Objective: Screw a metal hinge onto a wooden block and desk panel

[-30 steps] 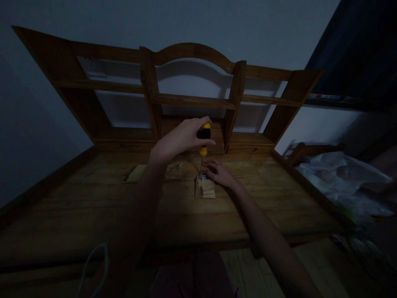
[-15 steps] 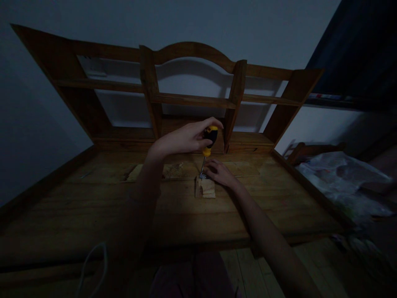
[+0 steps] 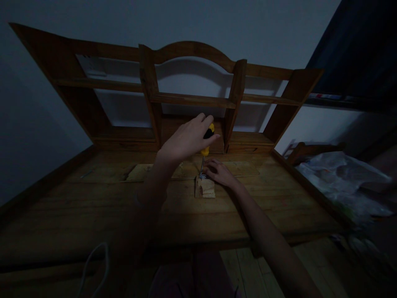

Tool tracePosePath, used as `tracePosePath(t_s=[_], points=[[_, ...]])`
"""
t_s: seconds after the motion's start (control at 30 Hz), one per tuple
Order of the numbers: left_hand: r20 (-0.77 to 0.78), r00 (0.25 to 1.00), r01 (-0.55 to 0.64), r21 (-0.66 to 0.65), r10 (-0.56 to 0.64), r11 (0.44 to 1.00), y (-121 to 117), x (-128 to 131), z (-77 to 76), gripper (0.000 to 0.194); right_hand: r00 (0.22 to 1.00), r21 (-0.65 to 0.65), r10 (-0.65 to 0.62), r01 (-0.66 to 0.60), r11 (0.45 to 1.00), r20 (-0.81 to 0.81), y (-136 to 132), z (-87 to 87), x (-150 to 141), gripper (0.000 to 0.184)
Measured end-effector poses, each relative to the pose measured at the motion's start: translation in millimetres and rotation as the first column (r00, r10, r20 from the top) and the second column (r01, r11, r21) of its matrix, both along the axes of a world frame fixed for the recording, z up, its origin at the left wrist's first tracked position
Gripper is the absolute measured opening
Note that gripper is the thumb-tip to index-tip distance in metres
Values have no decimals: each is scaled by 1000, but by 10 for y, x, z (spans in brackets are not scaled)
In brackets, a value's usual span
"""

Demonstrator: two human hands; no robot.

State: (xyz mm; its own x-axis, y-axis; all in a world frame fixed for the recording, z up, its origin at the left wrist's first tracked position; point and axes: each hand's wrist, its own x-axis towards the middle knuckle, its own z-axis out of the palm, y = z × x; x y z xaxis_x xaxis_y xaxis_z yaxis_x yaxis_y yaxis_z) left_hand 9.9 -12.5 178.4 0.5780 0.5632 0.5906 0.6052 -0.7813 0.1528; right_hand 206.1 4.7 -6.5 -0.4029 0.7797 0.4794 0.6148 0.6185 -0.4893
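Observation:
My left hand (image 3: 189, 138) is closed around the black and yellow handle of a screwdriver (image 3: 205, 151), its thumb pointing out to the right. The shaft runs down, slightly tilted, to a small metal fitting (image 3: 202, 176) at the far edge of a small pale wood block (image 3: 206, 190) with a rough, broken face. From the right, my right hand (image 3: 219, 173) lies low on the desk with bent fingers, its fingertips against the fitting beside the shaft. The exact contact of the screwdriver's tip is too small and dark to make out.
Behind my hands, a long thin splintered board (image 3: 245, 169) lies across the wooden desk (image 3: 192, 223). A wooden shelf unit (image 3: 194, 99) rises at the back. Plastic bags (image 3: 338, 174) sit past the desk's right edge, and a white cord loop (image 3: 106, 256) shows at lower left.
My left hand has turned about the screwdriver handle: its fingers lifted and shifted, and the thumb now points right. The right hand, fitting and wood block have stayed put.

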Motion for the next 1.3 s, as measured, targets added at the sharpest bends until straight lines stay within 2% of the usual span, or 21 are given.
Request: tracePosePath(t_s=[0.1,0.23,0.33,0.43,0.5,0.57,0.67,0.73,0.83,0.9,1.0,1.13,1.3], points=[[-5,994,109,-121,-110,987,6,5,46,26,1000,10,5,-5,1000,3,-1,2,3,25],[46,970,241,-294,-238,925,57,-48,80,26,1000,-2,-1,1,1000,7,-4,11,4,25],[70,928,367,-335,-365,868,101,-131,88,37,1000,-4,4,-4,1000,11,-6,13,5,25],[66,899,427,-348,-433,835,125,-220,106,49,1000,3,10,-10,1000,7,-7,11,6,25],[42,905,411,-354,-424,840,126,-258,120,53,1000,1,9,-9,1000,3,-6,9,9,24],[4,934,338,-331,-357,881,118,-261,127,56,1000,-3,3,-3,1000,5,-1,3,13,24],[-39,985,159,-199,-169,967,90,-200,106,60,1000,-8,3,-3,1000,8,11,-11,19,25],[-50,999,16,-94,-21,995,59,-137,78,55,1000,-7,5,-5,1000,9,20,-22,21,26],[-80,982,-174,0,174,985,-2,-57,46,45,1000,-6,-1,1,1000,6,27,-31,18,26],[-94,965,-242,24,243,970,-38,-31,40,45,1000,-6,1,-1,1000,2,25,-31,15,26],[-90,970,-227,6,227,974,-64,-31,43,47,1000,-6,-1,1,1000,0,18,-30,15,25],[-49,998,-51,-88,47,995,-19,-63,46,43,1000,4,-2,2,1000,3,18,-33,11,25],[-3,988,148,-170,-151,974,109,-146,65,42,1000,2,5,-5,1000,3,7,-10,3,25]])
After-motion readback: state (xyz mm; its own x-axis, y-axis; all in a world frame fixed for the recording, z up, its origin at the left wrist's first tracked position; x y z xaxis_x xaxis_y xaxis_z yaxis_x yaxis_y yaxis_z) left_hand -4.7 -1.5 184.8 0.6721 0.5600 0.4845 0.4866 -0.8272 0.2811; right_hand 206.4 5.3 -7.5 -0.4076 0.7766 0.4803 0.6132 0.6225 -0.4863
